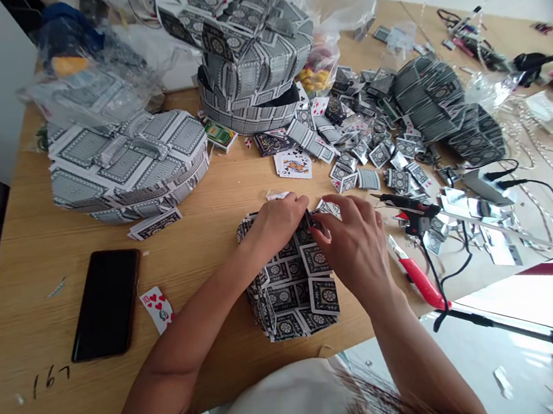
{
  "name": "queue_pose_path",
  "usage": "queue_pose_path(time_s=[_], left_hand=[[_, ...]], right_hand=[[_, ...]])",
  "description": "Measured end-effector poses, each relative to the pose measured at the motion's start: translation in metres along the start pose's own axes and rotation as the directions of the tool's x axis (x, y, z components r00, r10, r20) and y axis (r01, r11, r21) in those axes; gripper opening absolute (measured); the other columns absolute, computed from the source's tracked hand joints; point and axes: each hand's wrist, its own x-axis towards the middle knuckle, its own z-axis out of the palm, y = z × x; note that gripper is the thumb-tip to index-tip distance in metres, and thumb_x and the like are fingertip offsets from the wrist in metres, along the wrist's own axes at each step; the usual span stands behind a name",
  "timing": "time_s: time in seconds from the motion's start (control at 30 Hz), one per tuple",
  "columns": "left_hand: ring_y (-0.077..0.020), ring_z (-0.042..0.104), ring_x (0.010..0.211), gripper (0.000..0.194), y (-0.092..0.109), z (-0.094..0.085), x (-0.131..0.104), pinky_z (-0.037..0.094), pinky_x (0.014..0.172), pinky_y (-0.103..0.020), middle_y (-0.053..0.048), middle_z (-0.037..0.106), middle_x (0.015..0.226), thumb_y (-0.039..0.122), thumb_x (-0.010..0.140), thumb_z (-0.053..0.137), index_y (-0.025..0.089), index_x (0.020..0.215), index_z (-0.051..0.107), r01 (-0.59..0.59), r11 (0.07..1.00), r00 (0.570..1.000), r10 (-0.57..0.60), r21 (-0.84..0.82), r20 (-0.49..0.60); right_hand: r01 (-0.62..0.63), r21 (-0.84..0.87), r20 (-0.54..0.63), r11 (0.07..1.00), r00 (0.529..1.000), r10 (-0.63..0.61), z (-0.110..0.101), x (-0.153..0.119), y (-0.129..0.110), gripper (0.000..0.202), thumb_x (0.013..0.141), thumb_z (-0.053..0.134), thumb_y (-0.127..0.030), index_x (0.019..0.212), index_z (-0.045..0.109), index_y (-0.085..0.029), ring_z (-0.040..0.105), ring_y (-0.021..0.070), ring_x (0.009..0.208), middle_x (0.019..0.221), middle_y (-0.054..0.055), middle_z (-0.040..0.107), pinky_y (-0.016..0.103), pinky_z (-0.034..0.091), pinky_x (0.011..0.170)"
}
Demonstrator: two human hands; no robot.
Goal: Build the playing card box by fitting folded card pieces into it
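In front of my body stands a small box made of black-and-white playing cards, with patterned card backs showing. My left hand reaches across its far side, fingers curled down; their tips and what they grip are hidden. My right hand is at the box's far right corner, thumb and fingers pinching a small dark folded playing card. The two hands nearly meet there. Beside the right hand lies a black glue gun, its cord trailing down past a red-handled cutter.
Larger card-built pieces stand behind: a rounded one and a tall one. Folded cards lie heaped at the right near another card shape. A phone and a ten of hearts lie at the left.
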Motion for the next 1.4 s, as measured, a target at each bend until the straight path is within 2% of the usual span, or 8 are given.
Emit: queue_pose_path(time_s=[0.27,0.4,0.57,0.73,0.83,1.03,1.17,1.4], left_hand=[[-0.0194,0.066,0.08,0.024,0.001,-0.006,-0.001,0.045,0.063,-0.028,-0.006,0.063,0.098,0.008,0.094,0.038,0.019,0.105,0.057,-0.025,1.0,0.999,0.024,0.011,0.028],[-0.0197,0.066,0.082,0.026,0.001,-0.007,-0.001,0.044,0.062,-0.027,-0.006,0.064,0.098,0.008,0.094,0.039,0.019,0.107,0.059,-0.046,0.999,0.999,0.045,0.005,0.018],[-0.0201,0.066,0.087,0.029,0.001,-0.008,-0.001,0.045,0.066,-0.028,-0.007,0.064,0.103,0.01,0.095,0.04,0.019,0.111,0.063,-0.04,0.999,0.997,0.04,-0.005,0.062],[-0.0202,0.066,0.09,0.034,0.0,-0.007,0.0,0.047,0.069,-0.029,-0.008,0.064,0.109,0.007,0.094,0.039,0.019,0.116,0.063,-0.035,0.999,0.996,0.037,-0.026,0.079],[-0.02,0.066,0.09,0.033,-0.001,-0.006,0.0,0.047,0.07,-0.029,-0.008,0.064,0.109,0.008,0.094,0.04,0.019,0.116,0.062,-0.037,0.999,0.997,0.039,-0.037,0.07],[-0.0214,0.066,0.091,0.034,0.0,-0.004,0.001,0.049,0.069,-0.031,-0.009,0.062,0.113,0.011,0.095,0.037,0.018,0.117,0.061,-0.018,0.999,0.997,0.022,-0.05,0.075],[-0.0211,0.065,0.094,0.034,-0.001,-0.004,0.002,0.05,0.073,-0.031,-0.008,0.061,0.115,0.011,0.094,0.037,0.02,0.118,0.061,-0.003,0.996,0.997,0.01,-0.087,0.083],[-0.018,0.063,0.106,0.031,-0.01,0.004,0.005,0.048,0.088,-0.029,-0.006,0.065,0.115,0.017,0.097,0.039,0.023,0.113,0.065,-0.003,0.972,1.0,0.01,-0.235,0.025]], right_hand=[[0.029,-0.009,-0.008,1.0,1.0,-0.029,0.0,-0.004,0.003,0.013,0.088,0.061,-0.019,0.092,0.073,-0.019,0.049,0.0321,0.115,0.126,0.011,0.064,0.047,0.041,0.09],[0.055,0.005,-0.032,0.998,0.998,-0.054,0.002,-0.004,0.005,0.017,0.091,0.058,-0.021,0.088,0.074,-0.022,0.05,0.0308,0.114,0.123,0.009,0.066,0.047,0.04,0.089],[0.079,0.048,-0.028,0.996,0.997,-0.078,0.007,-0.002,0.009,0.02,0.092,0.056,-0.021,0.084,0.075,-0.022,0.05,0.0298,0.112,0.12,0.009,0.067,0.045,0.04,0.087],[0.062,0.075,-0.008,0.995,0.998,-0.061,0.008,-0.001,0.008,0.023,0.093,0.052,-0.021,0.085,0.074,-0.022,0.048,0.0309,0.115,0.122,0.01,0.066,0.048,0.039,0.09],[0.03,0.071,0.03,0.997,0.999,-0.033,0.008,0.0,0.006,0.019,0.09,0.054,-0.019,0.095,0.073,-0.02,0.046,0.0327,0.117,0.126,0.011,0.063,0.049,0.039,0.091],[-0.028,0.107,0.043,0.994,0.999,0.023,0.015,-0.002,0.005,0.019,0.09,0.054,-0.019,0.098,0.071,-0.018,0.052,0.0312,0.107,0.12,0.013,0.064,0.046,0.043,0.088],[-0.054,0.122,0.025,0.991,0.998,0.051,0.017,-0.004,0.001,0.027,0.091,0.049,-0.017,0.11,0.068,-0.018,0.053,0.0292,0.104,0.124,0.014,0.061,0.045,0.044,0.086],[-0.018,0.077,-0.008,0.997,1.0,0.018,0.019,-0.007,-0.001,0.023,0.093,0.049,-0.018,0.101,0.071,-0.023,0.053,0.0289,0.107,0.12,0.01,0.064,0.043,0.044,0.084]])
